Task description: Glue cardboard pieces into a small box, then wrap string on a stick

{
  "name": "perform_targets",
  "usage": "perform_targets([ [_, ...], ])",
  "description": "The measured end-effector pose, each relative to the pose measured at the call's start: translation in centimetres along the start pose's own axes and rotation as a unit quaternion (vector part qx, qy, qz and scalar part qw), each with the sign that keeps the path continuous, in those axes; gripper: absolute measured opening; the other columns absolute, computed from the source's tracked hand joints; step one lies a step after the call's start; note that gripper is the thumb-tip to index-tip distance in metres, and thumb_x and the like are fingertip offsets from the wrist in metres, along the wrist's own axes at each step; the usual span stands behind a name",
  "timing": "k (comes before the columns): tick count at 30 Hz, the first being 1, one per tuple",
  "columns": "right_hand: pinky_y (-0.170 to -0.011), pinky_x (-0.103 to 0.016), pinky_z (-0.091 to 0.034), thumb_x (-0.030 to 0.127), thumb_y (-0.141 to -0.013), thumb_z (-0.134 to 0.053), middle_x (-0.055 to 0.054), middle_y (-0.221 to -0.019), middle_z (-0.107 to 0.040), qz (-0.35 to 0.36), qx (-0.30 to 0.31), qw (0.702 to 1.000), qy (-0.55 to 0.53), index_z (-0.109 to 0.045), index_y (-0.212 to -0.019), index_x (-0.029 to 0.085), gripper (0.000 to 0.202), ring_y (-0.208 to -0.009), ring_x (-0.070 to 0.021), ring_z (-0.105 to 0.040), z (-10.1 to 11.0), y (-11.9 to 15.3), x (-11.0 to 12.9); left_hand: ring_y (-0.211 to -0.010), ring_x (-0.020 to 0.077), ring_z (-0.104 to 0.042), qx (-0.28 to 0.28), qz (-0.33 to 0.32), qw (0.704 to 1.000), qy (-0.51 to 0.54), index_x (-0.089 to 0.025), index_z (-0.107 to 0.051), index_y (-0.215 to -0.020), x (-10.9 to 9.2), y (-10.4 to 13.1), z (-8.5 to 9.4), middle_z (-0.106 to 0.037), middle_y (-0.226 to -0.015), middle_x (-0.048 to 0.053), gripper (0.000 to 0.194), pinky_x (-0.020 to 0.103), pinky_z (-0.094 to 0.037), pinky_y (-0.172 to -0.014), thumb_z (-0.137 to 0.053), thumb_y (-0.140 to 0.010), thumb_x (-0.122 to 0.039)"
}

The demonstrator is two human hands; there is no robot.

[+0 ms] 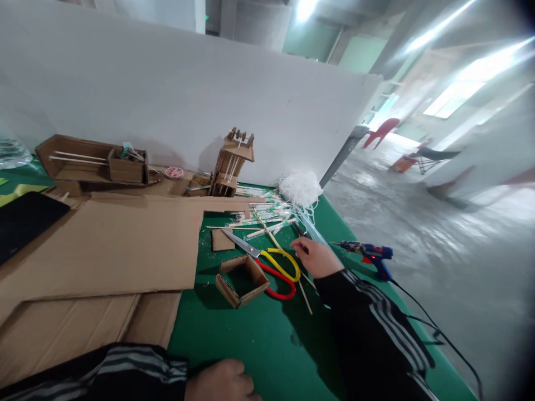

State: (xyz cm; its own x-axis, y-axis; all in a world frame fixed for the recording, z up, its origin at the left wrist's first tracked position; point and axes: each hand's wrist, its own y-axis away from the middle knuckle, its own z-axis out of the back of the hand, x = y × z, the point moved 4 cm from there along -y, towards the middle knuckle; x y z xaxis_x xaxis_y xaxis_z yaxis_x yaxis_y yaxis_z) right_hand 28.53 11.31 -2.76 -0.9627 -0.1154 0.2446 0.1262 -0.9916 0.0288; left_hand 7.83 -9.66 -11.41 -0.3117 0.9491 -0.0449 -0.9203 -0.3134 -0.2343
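Observation:
My right hand [316, 257] is over the green table beside the yellow handle of a large pair of scissors [246, 245]. Its fingers are loosely bent, with a gap between thumb and forefinger and nothing visible in them. A dark slim tool [300, 228] lies right behind its fingers; its kind is unclear. My left hand [221, 381] rests on the table at the bottom edge, fingers curled in, partly cut off by the frame. A small open cardboard frame [242, 281] stands between the hands, touching the scissors' red handle. Behind it lies a small cardboard square [223, 239].
Large cardboard sheets [137, 239] cover the left side. A blue glue gun [370, 256] with a cord lies at the right edge. Behind are wrapped sticks [267, 220], white shredded filler [300, 189], a cardboard tower [232, 164], a long cardboard model [92, 159] and a white partition [179, 94].

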Motion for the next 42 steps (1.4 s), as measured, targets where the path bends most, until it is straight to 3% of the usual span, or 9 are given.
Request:
perform_targets([
  [8, -0.068, -0.026, -0.043, 0.016, -0.072, -0.063, -0.001, -0.079, -0.071, 0.009, 0.106, 0.993, 0.056, -0.065, -0.076, 0.022, 0.008, -0.077, -0.0186, -0.065, 0.1, 1.7, -1.0, -0.047, 0.0102, -0.046, 0.020, 0.006, 0.999, 0.049, -0.019, -0.046, -0.064, 0.4, 0.0, -0.4, -0.055, -0.052, -0.005, 0.035, 0.026, -0.034, -0.052, -0.066, -0.088, -0.036],
  [16, -0.060, -0.030, -0.037, 0.030, -0.074, -0.060, -0.007, -0.075, -0.068, -0.079, 0.145, 0.978, 0.124, -0.065, -0.070, 0.021, 0.011, -0.076, -0.0250, -0.066, -0.5, 2.5, -0.4, -0.049, 0.0087, -0.048, 0.007, 0.018, 0.998, 0.053, -0.020, -0.045, -0.063, 0.3, 0.4, -1.1, -0.056, -0.054, -0.007, 0.038, 0.023, -0.038, -0.057, -0.067, -0.089, -0.038],
  [22, -0.059, -0.031, -0.036, 0.028, -0.071, -0.057, -0.007, -0.073, -0.065, -0.112, 0.103, 0.982, 0.108, -0.056, -0.064, 0.021, 0.010, -0.074, -0.0269, -0.064, 1.2, 2.6, -0.3, -0.047, 0.0089, -0.047, -0.015, 0.023, 0.999, 0.029, -0.020, -0.047, -0.064, 0.3, 0.2, -0.4, -0.054, -0.052, -0.007, 0.039, 0.023, -0.037, -0.055, -0.068, -0.088, -0.041],
  [26, -0.062, -0.029, -0.041, 0.029, -0.079, -0.050, -0.002, -0.070, -0.061, -0.083, 0.035, 0.994, 0.055, -0.045, -0.069, 0.022, 0.013, -0.072, -0.0202, -0.061, 2.6, 2.6, 0.3, -0.048, 0.0086, -0.047, -0.001, 0.017, 0.999, 0.033, -0.020, -0.048, -0.065, 0.4, 0.2, -0.6, -0.057, -0.054, -0.008, 0.038, 0.023, -0.038, -0.057, -0.067, -0.088, -0.042],
  [29, -0.050, -0.025, -0.042, 0.031, -0.081, -0.044, 0.003, -0.065, -0.057, -0.071, 0.001, 0.995, -0.073, -0.038, -0.075, 0.024, 0.012, -0.053, -0.0134, -0.056, 2.9, 2.8, 0.8, -0.046, 0.0084, -0.045, -0.009, 0.003, 0.999, 0.043, -0.020, -0.047, -0.064, 0.5, 0.1, -0.4, -0.056, -0.053, -0.008, 0.039, 0.024, -0.036, -0.053, -0.068, -0.088, -0.043],
  [31, -0.035, -0.022, -0.035, 0.034, -0.079, -0.046, 0.006, -0.063, -0.055, -0.058, -0.009, 0.965, -0.257, -0.034, -0.078, 0.025, 0.015, -0.038, -0.0104, -0.047, 2.8, 3.1, 1.3, -0.046, 0.0082, -0.044, -0.017, 0.007, 0.999, 0.048, -0.020, -0.046, -0.063, 0.7, 0.1, -0.3, -0.055, -0.052, -0.008, 0.040, 0.024, -0.036, -0.053, -0.068, -0.088, -0.042],
  [34, -0.026, -0.019, -0.027, 0.035, -0.076, -0.052, 0.009, -0.060, -0.056, -0.041, -0.006, 0.879, -0.475, -0.035, -0.082, 0.026, 0.020, -0.030, -0.0096, -0.042, 2.7, 3.4, 1.8, -0.046, 0.0081, -0.044, -0.016, 0.012, 0.998, 0.056, -0.020, -0.046, -0.062, 0.7, 0.1, -0.2, -0.055, -0.052, -0.008, 0.040, 0.023, -0.037, -0.054, -0.071, -0.086, -0.040],
  [38, -0.027, -0.017, -0.025, 0.041, -0.080, -0.048, 0.004, -0.055, -0.061, -0.060, 0.031, 0.812, -0.580, -0.044, -0.088, 0.024, 0.020, -0.031, -0.0111, -0.045, 2.6, 3.5, 2.2, -0.049, 0.0083, -0.047, -0.009, 0.014, 0.998, 0.062, -0.019, -0.049, -0.065, 0.6, 0.2, -0.2, -0.057, -0.055, -0.007, 0.038, 0.023, -0.038, -0.057, -0.071, -0.085, -0.042],
  [42, -0.040, -0.021, -0.041, 0.053, -0.087, -0.044, -0.004, -0.064, -0.066, -0.029, 0.012, 0.791, -0.611, -0.054, -0.084, 0.019, 0.035, -0.050, -0.0136, -0.058, 2.6, 3.2, 2.5, -0.049, 0.0085, -0.046, -0.004, 0.021, 0.997, 0.076, -0.020, -0.052, -0.067, 0.6, 0.3, -0.5, -0.056, -0.054, -0.007, 0.034, 0.023, -0.037, -0.059, -0.065, -0.090, -0.041],
])
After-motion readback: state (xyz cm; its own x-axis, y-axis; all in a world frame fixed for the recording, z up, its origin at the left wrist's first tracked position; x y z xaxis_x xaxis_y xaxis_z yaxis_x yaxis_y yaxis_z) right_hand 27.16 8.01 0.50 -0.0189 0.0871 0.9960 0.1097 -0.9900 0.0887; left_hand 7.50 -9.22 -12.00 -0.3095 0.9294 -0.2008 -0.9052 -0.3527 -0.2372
